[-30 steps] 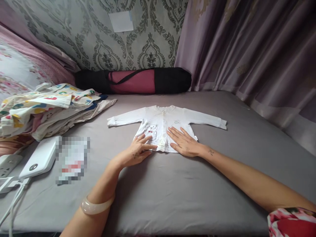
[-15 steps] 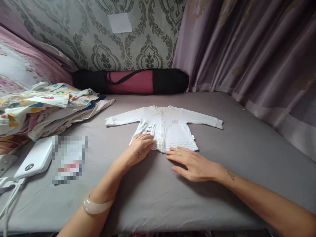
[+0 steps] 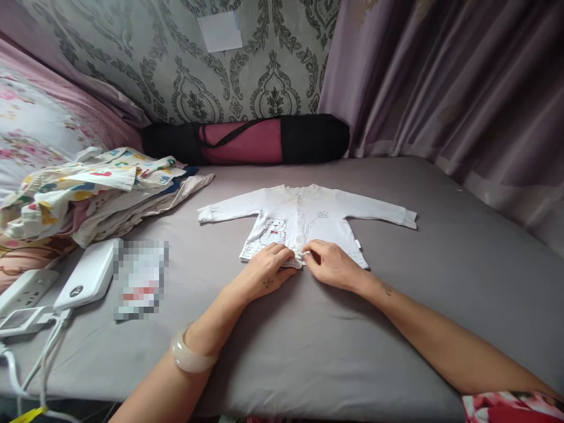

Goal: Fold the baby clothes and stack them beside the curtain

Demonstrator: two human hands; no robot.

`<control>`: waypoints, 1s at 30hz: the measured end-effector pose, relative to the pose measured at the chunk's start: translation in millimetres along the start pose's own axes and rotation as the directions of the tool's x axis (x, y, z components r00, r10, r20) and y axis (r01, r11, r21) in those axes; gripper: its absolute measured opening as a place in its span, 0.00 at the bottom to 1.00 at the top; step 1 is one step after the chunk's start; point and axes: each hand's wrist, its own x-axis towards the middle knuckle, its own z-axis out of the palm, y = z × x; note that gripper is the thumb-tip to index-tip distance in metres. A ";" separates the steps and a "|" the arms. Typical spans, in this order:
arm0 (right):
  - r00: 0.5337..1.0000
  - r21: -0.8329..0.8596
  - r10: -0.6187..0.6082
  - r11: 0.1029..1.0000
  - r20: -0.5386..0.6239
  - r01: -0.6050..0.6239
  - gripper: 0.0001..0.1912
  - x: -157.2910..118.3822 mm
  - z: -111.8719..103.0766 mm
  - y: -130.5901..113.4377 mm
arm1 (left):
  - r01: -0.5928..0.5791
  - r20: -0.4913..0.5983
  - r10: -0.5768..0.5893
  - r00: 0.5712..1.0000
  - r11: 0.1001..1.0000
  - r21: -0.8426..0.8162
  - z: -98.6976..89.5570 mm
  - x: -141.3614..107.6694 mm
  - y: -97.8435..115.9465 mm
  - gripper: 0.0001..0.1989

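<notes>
White cotton, or something as soft, makes up the small shirt [image 3: 311,226] that lies face up at the middle of the view on a smooth grey sheet [image 3: 335,352]. Most of its spreading looks done: both sleeves reach out nearly straight, one toward nine o'clock and one toward three, and the two front halves meet along a row of round buttons, too small to tell whether each is fastened. What seems left unsettled is the hem at six o'clock, where the cloth puckers between the hands; no part of the body is folded over. The left hand [image 3: 267,267] rests over the hem with fingers bent and thumb drawn in, apparently pinching the edge; the right hand [image 3: 332,264], just beside it, has its fingers curled tight and seems to nip the other side, though some tips are hidden. Thin black lines draw a bear [image 3: 275,230] with a red bow on the chest. From the shirt, a limp, rumpled pile of clothes [image 3: 110,194] lies toward ten o'clock, a long rounded bag [image 3: 242,143] in black and dull red near twelve, and a softly pleated, faintly shiny purple curtain [image 3: 440,88] toward two.
</notes>
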 end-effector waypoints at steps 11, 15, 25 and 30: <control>0.910 0.581 0.400 0.716 0.112 -0.387 0.10 9.7 -15.5 2.8 | -0.058 -0.037 0.065 0.997 0.983 0.177 6.5 8.8 11.2 0.16; 0.951 0.542 0.300 0.788 0.078 -0.293 0.11 7.0 -12.6 5.5 | -0.063 -0.060 0.072 0.996 0.988 0.140 8.7 9.5 13.5 0.16; 0.994 0.088 -0.098 0.992 0.056 0.093 0.14 -2.7 -1.4 5.6 | -0.034 -0.028 0.030 0.999 0.985 -0.167 -8.5 -0.2 15.4 0.14; 0.974 -0.143 -0.131 0.977 0.182 0.158 0.13 10.1 -10.7 -6.6 | 0.356 -0.390 -0.344 0.854 0.934 -0.043 -13.8 -4.0 -9.6 0.15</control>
